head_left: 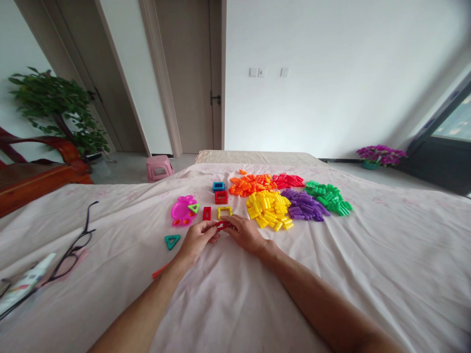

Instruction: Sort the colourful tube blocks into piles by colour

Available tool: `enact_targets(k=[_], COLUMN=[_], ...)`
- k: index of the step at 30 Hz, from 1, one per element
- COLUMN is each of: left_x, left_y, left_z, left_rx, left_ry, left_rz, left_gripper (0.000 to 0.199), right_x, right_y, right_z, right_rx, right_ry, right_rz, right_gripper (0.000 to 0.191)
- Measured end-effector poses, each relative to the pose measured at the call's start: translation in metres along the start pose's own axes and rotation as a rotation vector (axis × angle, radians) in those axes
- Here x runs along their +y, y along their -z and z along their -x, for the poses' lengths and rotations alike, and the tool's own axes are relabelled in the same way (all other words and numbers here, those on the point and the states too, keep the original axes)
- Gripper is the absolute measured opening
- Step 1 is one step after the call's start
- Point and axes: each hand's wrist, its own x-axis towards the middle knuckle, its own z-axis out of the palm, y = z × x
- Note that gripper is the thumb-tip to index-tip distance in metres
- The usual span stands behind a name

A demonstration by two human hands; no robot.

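Between them, my left hand [200,238] and my right hand [245,233] grip a small red toy piece [222,225], mostly covered by the fingers. Just beyond lie a yellow square frame tile [224,210] and a red rectangular frame tile [207,213]. Farther back are a stack of red square tiles [221,197] and a stack of blue ones [218,186]. A teal triangle tile [172,241] rests left of my left hand. An orange piece [160,271] is partly hidden beside my left forearm. A pink paw-shaped tray [180,211] carries a light green triangle tile [194,209].
Heaps of yellow [268,208], purple [306,205], orange [253,184], red [289,181] and green [328,197] plastic pieces lie ahead and to the right on the cloth [349,264]. Eyeglasses [71,255] and a white tube [29,282] are at left. A pink stool [159,167] stands beyond.
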Motion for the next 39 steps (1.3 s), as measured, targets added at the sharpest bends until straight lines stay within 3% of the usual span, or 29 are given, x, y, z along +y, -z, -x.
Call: enact_targets(k=[4,9,13,16,18,23,29,33,39], left_x=[-0.006,-0.01,-0.003,0.004,0.008,0.009,0.007,0.008,0.016], left_y=[0.0,-0.002,0.003,0.017,0.031,0.069,0.103,0.107,0.082], left_z=[-0.001,-0.001,-0.005,-0.012,-0.017,-0.028,-0.033,-0.034,-0.047], left_rx=[-0.014,-0.032,0.026,0.133,0.219,0.434,0.577,0.559,0.359], left_ry=[-0.059,-0.126,-0.175,-0.21,-0.229,-0.24,-0.217,-0.224,-0.313], left_rz=[-0.083,-0.182,-0.225,-0.267,-0.304,-0.432,-0.56,-0.64,-0.852], left_gripper=[0.037,0.032,0.035,0.039,0.04,0.033,0.03,0.029,0.032], right_x=[-0.003,-0.01,-0.005,0.007,0.016,0.034,0.025,0.015,0.007], right_y=[0.003,0.006,0.009,0.012,0.014,0.014,0.018,0.017,0.013], right_z=[0.0,-0.002,-0.007,-0.012,-0.015,-0.017,-0.018,-0.018,-0.014], right_rx=[-0.059,-0.081,0.035,0.189,0.218,0.139,0.004,-0.106,-0.066], right_ry=[0.005,0.024,-0.103,-0.288,-0.388,-0.537,-0.518,-0.479,-0.454], right_rz=[0.033,0.018,0.023,0.055,0.069,0.14,0.351,0.415,0.441], right_gripper=[0.031,0.018,0.019,0.022,0.022,0.029,0.032,0.026,0.028])
